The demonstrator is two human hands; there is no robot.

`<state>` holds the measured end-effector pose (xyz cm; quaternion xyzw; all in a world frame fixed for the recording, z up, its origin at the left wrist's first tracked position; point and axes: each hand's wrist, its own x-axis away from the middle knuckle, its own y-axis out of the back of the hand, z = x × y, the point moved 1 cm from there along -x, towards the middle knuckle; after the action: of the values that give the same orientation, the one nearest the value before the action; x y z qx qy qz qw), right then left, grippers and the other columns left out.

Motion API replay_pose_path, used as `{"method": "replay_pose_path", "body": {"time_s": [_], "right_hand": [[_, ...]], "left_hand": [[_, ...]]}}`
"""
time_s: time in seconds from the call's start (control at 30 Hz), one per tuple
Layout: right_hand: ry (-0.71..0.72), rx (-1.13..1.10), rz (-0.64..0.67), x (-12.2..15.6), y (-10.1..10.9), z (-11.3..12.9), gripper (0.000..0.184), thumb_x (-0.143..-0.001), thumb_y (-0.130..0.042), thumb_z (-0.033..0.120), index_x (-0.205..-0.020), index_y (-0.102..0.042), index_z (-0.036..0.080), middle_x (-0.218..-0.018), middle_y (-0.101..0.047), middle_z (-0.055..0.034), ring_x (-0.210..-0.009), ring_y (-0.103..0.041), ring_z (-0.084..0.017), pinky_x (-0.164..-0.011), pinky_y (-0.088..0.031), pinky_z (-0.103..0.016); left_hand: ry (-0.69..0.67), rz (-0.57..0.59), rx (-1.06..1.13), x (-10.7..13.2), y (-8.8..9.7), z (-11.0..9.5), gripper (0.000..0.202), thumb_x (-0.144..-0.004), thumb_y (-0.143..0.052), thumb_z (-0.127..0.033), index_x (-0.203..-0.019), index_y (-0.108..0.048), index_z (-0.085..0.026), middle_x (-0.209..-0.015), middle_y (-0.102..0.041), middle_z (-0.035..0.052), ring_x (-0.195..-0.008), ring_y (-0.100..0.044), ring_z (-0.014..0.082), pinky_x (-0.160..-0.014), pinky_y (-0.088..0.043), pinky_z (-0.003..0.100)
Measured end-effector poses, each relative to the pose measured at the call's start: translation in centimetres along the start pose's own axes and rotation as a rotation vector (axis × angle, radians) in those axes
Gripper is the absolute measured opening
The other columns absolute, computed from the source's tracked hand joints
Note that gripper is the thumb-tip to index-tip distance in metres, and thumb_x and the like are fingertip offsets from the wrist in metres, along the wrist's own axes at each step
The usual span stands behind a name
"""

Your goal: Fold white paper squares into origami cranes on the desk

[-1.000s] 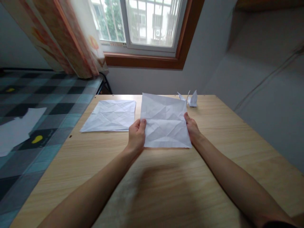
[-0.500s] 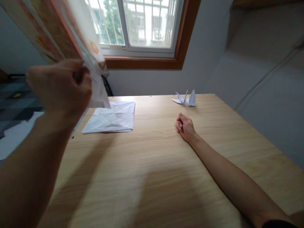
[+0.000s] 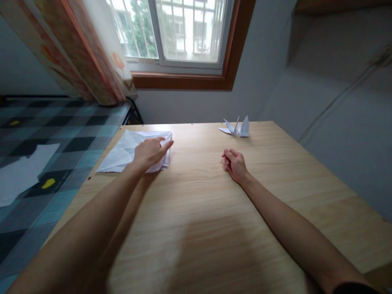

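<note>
My left hand point(image 3: 150, 152) lies over creased white sheets of paper point(image 3: 118, 153) at the left of the table. Its thumb points right, apart from the forefinger; the other fingers are partly hidden, and I see nothing gripped. The top sheet shows fold lines and sits a bit askew on those beneath. My right hand point(image 3: 235, 165) rests on the wooden tabletop, fingers curled into a loose fist with nothing visible in it. Just beyond that hand stands a folded white paper crane point(image 3: 244, 128), its wings raised.
The light wooden table point(image 3: 190, 196) reaches to the wall under a barred window point(image 3: 190, 30). To the left is a bed with a checked cover point(image 3: 73, 155), bearing torn-edged white paper point(image 3: 27, 171). A patterned curtain point(image 3: 92, 53) hangs there, and a cable point(image 3: 337, 98) runs along the right wall.
My left hand has come down and right from its raised position, where it gripped a white sheet. That sheet now lies on the others and the hand has opened. The right hand stays put.
</note>
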<state>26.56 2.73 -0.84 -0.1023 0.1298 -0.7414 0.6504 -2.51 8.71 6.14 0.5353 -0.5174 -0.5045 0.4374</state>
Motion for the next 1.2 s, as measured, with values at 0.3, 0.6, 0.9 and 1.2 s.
{"method": "replay_pose_path", "body": {"time_s": [0.3, 0.6, 0.9, 1.2], "right_hand": [[0.108, 0.077, -0.162, -0.7, 0.0, -0.9, 0.028, -0.067, -0.074, 0.041, -0.076, -0.057, 0.021, -0.062, -0.054, 0.0054, -0.054, -0.05, -0.009, -0.05, -0.043, -0.02], [0.286, 0.866, -0.833, -8.7, 5.6, 2.5, 0.072, -0.064, -0.08, 0.027, -0.127, -0.047, 0.018, -0.137, -0.047, -0.0175, -0.129, -0.043, -0.029, -0.106, -0.038, -0.043], [0.085, 1.176, -0.637, -14.3, 6.6, 1.2, 0.039, -0.076, -0.072, 0.024, -0.114, -0.067, 0.022, -0.124, -0.06, -0.0141, -0.117, -0.056, -0.031, -0.103, -0.04, -0.046], [0.167, 0.894, -0.748, -12.4, 6.5, 1.0, 0.007, -0.075, -0.061, 0.018, -0.079, -0.066, 0.017, -0.09, -0.069, -0.0099, -0.087, -0.062, -0.023, -0.085, -0.047, -0.036]], "left_hand": [[0.055, 0.111, -0.054, -1.2, -4.6, 3.8, 0.081, -0.089, -0.024, -0.072, -0.155, -0.031, -0.025, -0.164, -0.021, 0.0101, -0.148, -0.017, 0.0455, -0.113, -0.014, 0.071], [0.039, 0.1, -0.052, -1.6, -4.8, 4.0, 0.084, -0.087, -0.023, -0.074, -0.155, -0.031, -0.024, -0.164, -0.021, 0.0113, -0.148, -0.017, 0.0465, -0.112, -0.015, 0.072], [0.032, 0.069, -0.04, -1.0, -4.4, 3.8, 0.082, -0.089, -0.026, -0.072, -0.153, -0.035, -0.023, -0.163, -0.025, 0.0111, -0.148, -0.02, 0.0427, -0.115, -0.016, 0.067], [0.037, 0.032, -0.005, -0.9, -4.7, 3.9, 0.08, -0.089, -0.029, -0.071, -0.15, -0.041, -0.021, -0.161, -0.03, 0.0135, -0.147, -0.024, 0.0423, -0.114, -0.018, 0.065]]}}
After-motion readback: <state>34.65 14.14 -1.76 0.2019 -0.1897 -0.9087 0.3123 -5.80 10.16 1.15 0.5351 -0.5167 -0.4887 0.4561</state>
